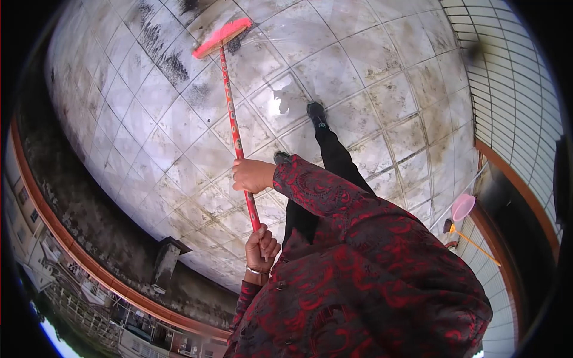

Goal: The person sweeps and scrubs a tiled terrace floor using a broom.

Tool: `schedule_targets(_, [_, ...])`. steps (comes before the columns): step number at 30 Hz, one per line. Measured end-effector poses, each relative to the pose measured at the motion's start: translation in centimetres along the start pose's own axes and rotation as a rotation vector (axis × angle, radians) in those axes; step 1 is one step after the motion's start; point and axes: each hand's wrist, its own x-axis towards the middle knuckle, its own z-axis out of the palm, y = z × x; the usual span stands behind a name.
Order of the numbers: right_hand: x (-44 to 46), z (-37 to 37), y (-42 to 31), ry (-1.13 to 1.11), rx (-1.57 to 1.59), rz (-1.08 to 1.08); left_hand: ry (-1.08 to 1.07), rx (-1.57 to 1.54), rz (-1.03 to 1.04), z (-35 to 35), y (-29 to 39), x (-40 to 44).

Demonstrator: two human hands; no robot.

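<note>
A long-handled broom (232,113) with a patterned red stick slants across the left-centre of the head view. Its wide pink bristle head (222,37) rests on the stained tile floor near the top. My right hand (253,175) is wrapped round the stick partway along, its arm reaching across from the right. Below it, my left hand (261,247) closes in a fist on the end of the stick, with a silver bangle at the wrist. Both sleeves are dark with a red pattern. My dark shoe (317,113) stands beside a wet, shiny patch.
Dark smears (170,62) mark the pale floor tiles (179,119) left of the bristles. A low blackened parapet (71,197) with an orange rim curves along the left, with buildings beyond. At right are a tiled wall (513,77), a pink basin (462,207) and a yellow-handled tool (477,244).
</note>
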Motion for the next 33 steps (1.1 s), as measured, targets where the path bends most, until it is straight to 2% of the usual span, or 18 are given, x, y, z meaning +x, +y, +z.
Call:
schedule_targets(4, [-0.7, 1.1, -0.8, -0.103, 0.018, -0.098, 0.136, 0.097, -0.071, 0.7, -2.3, 0.3])
schedule_targets(6, [-2.9, 0.7, -0.4, -0.06, 0.013, -0.083, 0.063, 0.168, -0.094, 0.5, -3.4, 1.4])
schedule_targets(8, [-5.4, -0.7, -0.3, -0.024, -0.051, -0.013, 0.07, 0.239, -0.158, 1.5, -3.8, 2.2])
schedule_targets(14, [-10.7, -2.9, 0.4, 0.065, -0.168, 0.323, -0.209, 0.264, -0.231, -0.1, -1.2, 5.7])
schedule_targets(17, [-11.1, -1.5, -0.6, -0.015, -0.186, 0.352, -0.186, 0.33, -0.251, -1.7, -0.2, 4.6])
schedule_targets(22, [-5.1, 6.3, -5.9, -0.088, -0.052, 0.207, -0.044, 0.224, -0.15, -10.0, 0.2, -2.2])
schedule_targets(24, [-1.8, 10.5, -9.3, -0.135, -0.025, 0.097, 0.015, 0.051, -0.097, -14.4, -1.1, -6.2])
schedule_targets(25, [-0.5, 12.4, -11.0, -0.122, 0.017, 0.021, 0.069, 0.04, -0.053, -14.9, -1.8, -8.4])
schedule_targets(28, [3.1, 15.5, -14.7, -0.173, 0.179, -0.174, 0.096, -0.257, 0.056, -17.6, -5.1, -11.7])
schedule_targets(31, [5.3, 16.9, -15.8, -0.298, 0.2, -0.296, 0.235, -0.188, 0.109, -18.5, -6.6, -11.3])
schedule_targets(33, [5.2, 17.1, -15.5, -0.286, 0.228, -0.301, 0.27, -0.054, 0.101, -17.6, -6.6, -10.5])
